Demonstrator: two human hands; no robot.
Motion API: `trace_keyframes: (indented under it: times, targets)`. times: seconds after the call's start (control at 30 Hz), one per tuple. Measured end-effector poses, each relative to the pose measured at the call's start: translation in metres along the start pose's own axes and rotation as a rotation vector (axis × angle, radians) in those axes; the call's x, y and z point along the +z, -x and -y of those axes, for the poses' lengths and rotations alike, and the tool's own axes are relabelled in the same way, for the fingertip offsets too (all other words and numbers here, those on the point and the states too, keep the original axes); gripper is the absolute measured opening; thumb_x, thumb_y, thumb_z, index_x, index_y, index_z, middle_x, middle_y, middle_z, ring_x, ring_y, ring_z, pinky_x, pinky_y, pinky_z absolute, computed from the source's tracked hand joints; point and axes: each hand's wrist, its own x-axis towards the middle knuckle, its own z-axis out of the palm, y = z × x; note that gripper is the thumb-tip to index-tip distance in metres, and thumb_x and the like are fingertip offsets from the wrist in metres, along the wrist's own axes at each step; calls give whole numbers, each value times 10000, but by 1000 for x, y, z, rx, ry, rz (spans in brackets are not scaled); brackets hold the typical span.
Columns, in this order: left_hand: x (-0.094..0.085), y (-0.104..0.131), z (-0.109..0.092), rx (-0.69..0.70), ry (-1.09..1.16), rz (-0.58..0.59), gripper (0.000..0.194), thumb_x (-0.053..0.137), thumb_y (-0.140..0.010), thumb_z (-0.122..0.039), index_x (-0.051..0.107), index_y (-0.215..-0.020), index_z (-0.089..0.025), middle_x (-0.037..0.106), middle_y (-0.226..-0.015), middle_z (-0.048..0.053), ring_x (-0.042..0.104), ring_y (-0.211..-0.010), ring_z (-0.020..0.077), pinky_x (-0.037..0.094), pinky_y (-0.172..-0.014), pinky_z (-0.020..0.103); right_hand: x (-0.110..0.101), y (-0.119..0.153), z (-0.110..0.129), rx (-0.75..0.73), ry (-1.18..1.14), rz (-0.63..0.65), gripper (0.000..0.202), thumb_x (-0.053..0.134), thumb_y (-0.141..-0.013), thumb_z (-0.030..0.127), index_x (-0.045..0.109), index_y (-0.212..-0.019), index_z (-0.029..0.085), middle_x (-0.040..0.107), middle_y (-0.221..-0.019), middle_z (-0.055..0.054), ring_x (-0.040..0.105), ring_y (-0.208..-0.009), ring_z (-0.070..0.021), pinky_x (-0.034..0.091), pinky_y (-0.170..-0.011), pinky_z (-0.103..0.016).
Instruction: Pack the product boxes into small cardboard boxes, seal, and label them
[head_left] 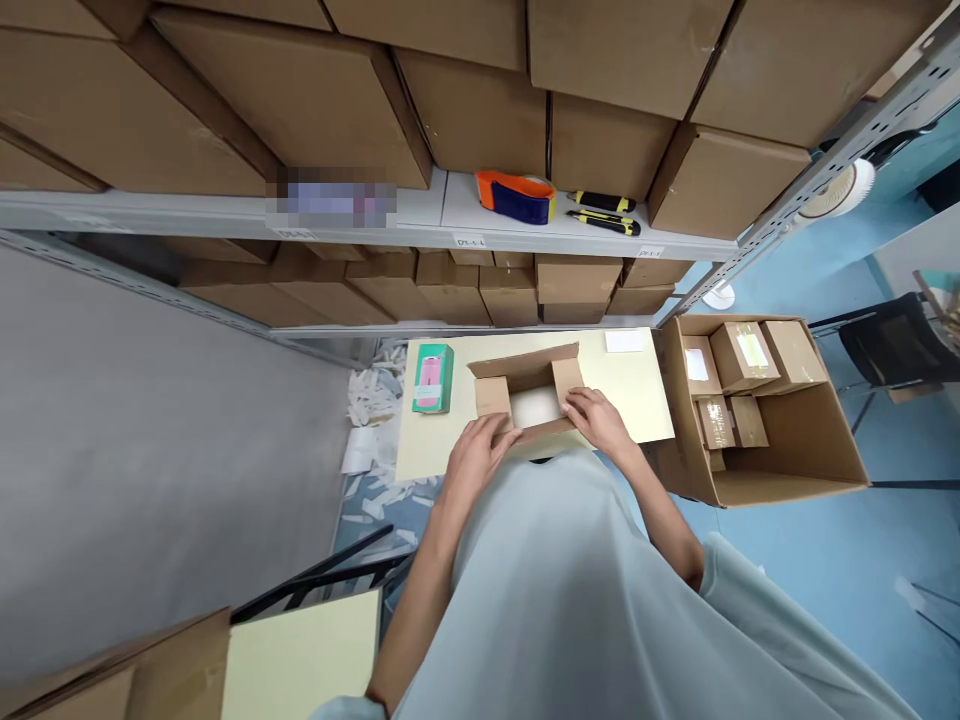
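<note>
A small cardboard box [531, 372] stands with its flaps up on a pale yellow table [630, 390]; something white shows inside it. My left hand [478, 455] holds the near left corner of the box, fingers bent over the flap. On the near right corner, my right hand [598, 418] grips the flap edge between thumb and fingers. A green box with a pink picture [433, 378] lies to the left of the cardboard box. Near the table's far right edge is a white slip [624, 341].
Beyond the table, a metal shelf [420, 232] bears many cartons, an orange and blue tape tool [516, 197] and yellow-black cutters [604, 212]. A large open carton [802, 430] holding small boxes stands right. Paper scraps [375, 400] lie left.
</note>
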Motion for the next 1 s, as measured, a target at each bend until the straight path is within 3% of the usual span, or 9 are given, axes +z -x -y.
trace_keyframes:
  times: [0.1,0.2,0.27,0.37,0.47,0.6,0.77,0.9,1.0]
  targets:
    - [6,-5,10,-41,27,-50,538,729,-1039,-705,809,-1348,-272,838,-1358,152,759,-1290,406,601,-1148,509,-5,-3,-4,-40,29,45,538,442,-1245,587,860,-1222,249,840,-1376,-137,737,-1261,-338,584,-1111,-473]
    - [8,-19,14,-92,75,-152,690,734,-1034,-722,697,-1544,-258,809,-1388,158,804,-1168,357,657,-1053,485,-3,-17,-3,51,65,60,585,495,-1194,736,848,-1107,277,863,-1079,-122,778,-1104,-330,588,-969,-410]
    - [7,-33,14,-125,68,-235,885,737,-1028,-740,537,-1709,-211,734,-1510,214,811,-1139,354,680,-1004,503,1,-31,-3,170,89,9,616,562,-1136,810,825,-1255,266,843,-1010,-130,801,-1007,-338,590,-902,-397]
    - [1,-57,17,-79,-5,-332,1081,801,-979,-750,431,-1775,-119,494,-1753,345,658,-1498,476,598,-1196,613,5,-52,-7,240,103,-159,855,665,-1060,853,655,-1613,202,797,-1313,-230,821,-1060,-385,631,-886,-440]
    - [-8,-73,29,48,-22,-307,870,808,-1003,-681,598,-1656,-145,513,-1760,309,436,-1706,488,399,-1389,658,4,-62,-14,140,98,-233,877,719,-1044,812,606,-1675,214,604,-1646,-280,774,-1267,-432,670,-950,-515]
    - [-10,-66,51,67,-4,-229,438,745,-1056,-628,818,-1247,-240,678,-1599,212,568,-1600,436,443,-1369,617,3,-57,-24,89,122,-154,480,697,-1116,663,791,-1288,225,597,-1654,-244,690,-1404,-421,633,-1098,-545]
    - [2,-49,55,-99,106,-218,400,673,-1066,-595,803,-1224,-251,713,-1534,177,699,-1441,349,650,-1122,478,10,-53,-30,168,-39,-36,246,540,-1183,446,697,-1251,269,751,-1397,-128,752,-1100,-279,606,-976,-389]
    - [12,-51,51,-180,131,-256,353,672,-1033,-531,764,-1237,-257,754,-1483,158,709,-1410,334,650,-1078,442,16,-60,-26,274,-119,21,240,547,-1161,499,619,-1255,290,776,-1260,-71,726,-996,-261,567,-928,-355]
    - [20,-55,54,-247,161,-284,354,641,-1026,-516,730,-1243,-251,801,-1361,129,763,-1199,297,640,-1061,427,19,-66,-16,390,-103,68,219,522,-1176,468,573,-1298,293,769,-1293,-63,742,-1031,-276,563,-964,-371]
